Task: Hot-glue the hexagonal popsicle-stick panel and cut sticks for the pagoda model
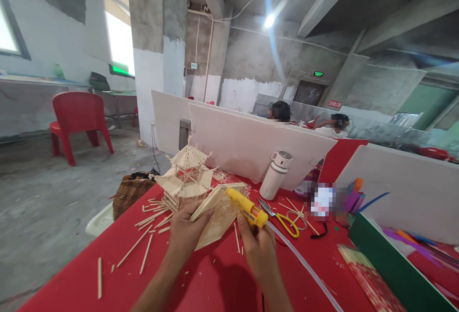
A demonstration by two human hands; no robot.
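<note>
Left hand: we gripped the wooden panel, twelve o'clock, likely steadying it.
Right hand: we gripped the glue gun, likely for aiming.
Stick tower: stood at eleven o'clock.

Craft workshop in a part-painted concrete interior: red-covered worktable beneath the gripped glue gun, white partition boards beyond it, concrete pillar and lit green sign farther off

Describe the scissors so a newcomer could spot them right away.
On the red table, find the white bottle. Just below it, right of the yellow glue gun, lie the scissors. Their looped yellow handles and metal blades set them apart from the thin wooden sticks nearby.
</note>
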